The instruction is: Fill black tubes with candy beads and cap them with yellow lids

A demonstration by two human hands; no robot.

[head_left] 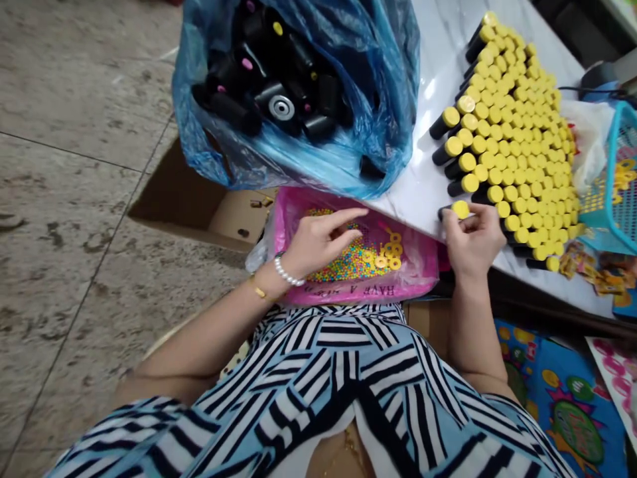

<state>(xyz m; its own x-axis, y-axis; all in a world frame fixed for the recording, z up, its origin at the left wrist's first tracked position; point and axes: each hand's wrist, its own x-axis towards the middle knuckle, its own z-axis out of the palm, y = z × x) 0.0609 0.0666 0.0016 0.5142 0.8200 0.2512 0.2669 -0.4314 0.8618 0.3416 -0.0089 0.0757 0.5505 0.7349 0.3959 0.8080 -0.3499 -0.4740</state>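
My right hand (474,242) is at the table edge, thumb and fingers pinched around a small black bottle with a yellow cap (460,210). Right beside it, many more of these yellow-capped black bottles (522,146) stand packed together on the table. My left hand (323,242) hovers over a pink plastic-lined tray (288,199), with the index finger stretched out and the thumb apart; I see nothing in it. In the tray lie tiny multicoloured beads (343,262) and several yellow rings (393,249).
A blue plastic bag (388,133) full of black bottles (239,109) stands beyond the tray. Below it is an open cardboard box (194,212). A turquoise basket (614,192) with yellow pieces sits at the right, near small wrapped packets (600,272). Printed blue packaging (567,398) lies lower right.
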